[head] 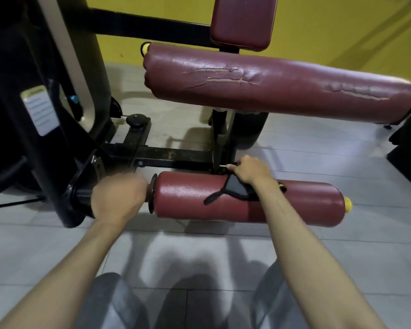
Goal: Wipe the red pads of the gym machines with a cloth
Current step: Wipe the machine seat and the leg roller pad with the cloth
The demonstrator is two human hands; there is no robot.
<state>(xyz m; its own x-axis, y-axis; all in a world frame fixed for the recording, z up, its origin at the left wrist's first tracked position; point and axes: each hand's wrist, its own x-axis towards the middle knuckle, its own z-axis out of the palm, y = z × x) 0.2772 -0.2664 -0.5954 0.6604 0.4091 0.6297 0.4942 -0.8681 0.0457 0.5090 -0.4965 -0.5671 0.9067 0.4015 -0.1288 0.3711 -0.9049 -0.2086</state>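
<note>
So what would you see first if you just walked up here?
The big red roller up top, with long cracks in its cover, against the yellow wall. Below it, near the floor, a smaller red roller has a dark cloth held on top by the right hand, while the left hand grips the bar at its left end.

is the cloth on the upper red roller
No, the dark cloth lies on the lower red roller under the right hand.
</note>
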